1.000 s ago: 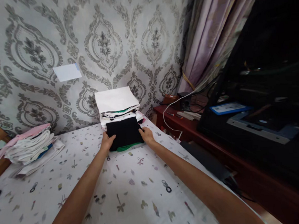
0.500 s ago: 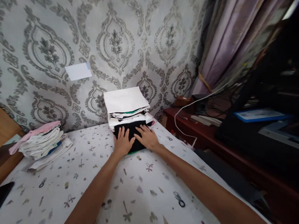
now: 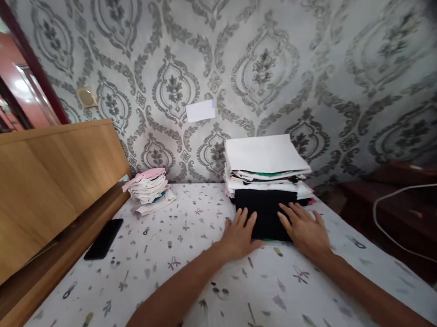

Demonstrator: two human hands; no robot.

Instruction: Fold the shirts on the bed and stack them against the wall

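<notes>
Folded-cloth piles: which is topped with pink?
The smaller pile on the left, beside the wooden board; the taller pile behind the black cloth has white on top.

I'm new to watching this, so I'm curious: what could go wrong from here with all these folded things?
The fingers rest on the black folded cloth; pressing or dragging might wrinkle it. The tall white-topped stack right behind has uneven layers, so a push could make some slide. The small pink-topped pile looks uneven too and might slump if bumped.
</notes>
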